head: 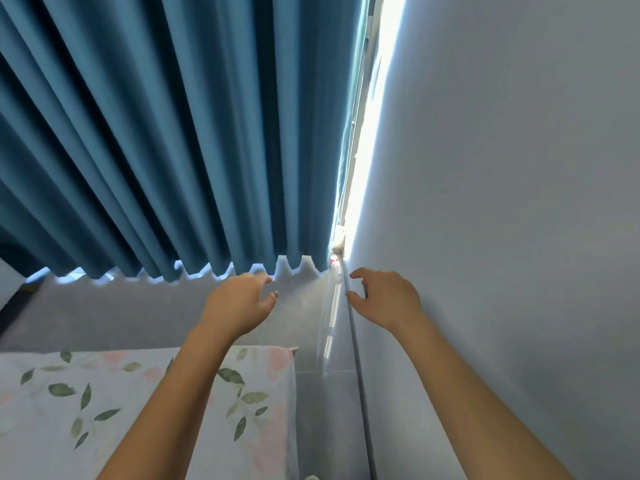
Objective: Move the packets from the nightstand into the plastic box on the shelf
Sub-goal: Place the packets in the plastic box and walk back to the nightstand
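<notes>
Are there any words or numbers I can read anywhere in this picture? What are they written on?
None can be read.
The blue curtain, the grey wall and the floral bedsheet carry no writing.
The small white thing with red marks in the corner by the window is too small and blurred to tell if those marks are letters.
The left hand and right hand hold nothing with a label.

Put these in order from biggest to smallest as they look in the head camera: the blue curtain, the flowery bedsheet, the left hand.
1. Blue curtain
2. Flowery bedsheet
3. Left hand

That's only how they look; the hand sits nearer the camera.
</notes>
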{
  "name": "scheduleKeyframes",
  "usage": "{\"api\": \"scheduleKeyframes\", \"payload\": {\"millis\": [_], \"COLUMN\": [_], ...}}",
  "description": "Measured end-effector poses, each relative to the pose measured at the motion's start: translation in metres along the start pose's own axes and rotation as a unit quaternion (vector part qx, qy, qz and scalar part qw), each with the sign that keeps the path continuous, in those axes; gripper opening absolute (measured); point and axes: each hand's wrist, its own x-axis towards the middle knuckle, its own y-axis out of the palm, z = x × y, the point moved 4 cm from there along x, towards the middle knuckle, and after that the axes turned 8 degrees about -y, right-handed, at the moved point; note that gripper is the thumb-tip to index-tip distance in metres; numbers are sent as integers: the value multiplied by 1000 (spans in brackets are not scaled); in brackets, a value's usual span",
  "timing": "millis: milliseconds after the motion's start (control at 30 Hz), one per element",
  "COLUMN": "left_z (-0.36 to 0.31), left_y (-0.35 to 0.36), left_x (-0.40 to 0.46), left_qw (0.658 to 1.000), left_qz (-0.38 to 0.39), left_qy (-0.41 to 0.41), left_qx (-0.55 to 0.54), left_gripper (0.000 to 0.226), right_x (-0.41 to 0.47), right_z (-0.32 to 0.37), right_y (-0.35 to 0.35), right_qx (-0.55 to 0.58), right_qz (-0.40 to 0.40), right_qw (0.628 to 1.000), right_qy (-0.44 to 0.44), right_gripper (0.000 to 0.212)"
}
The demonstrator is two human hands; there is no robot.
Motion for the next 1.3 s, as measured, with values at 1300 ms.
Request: {"api": "scheduleKeyframes", "payload": {"millis": [1300], "left_z": [145], "left_y": [-34], "left_x": [542], "left_qw": [962], "left_qz": [15], "left_qy": [-270], "left_qx": [-34], "left_gripper": [34], "right_x": [682], "right_z": [46], "right_y": [39], "right_qx": [-90], "right_qz": [102], "right_qw": [965], "right_qy": [-226], "right_gripper": [45]}}
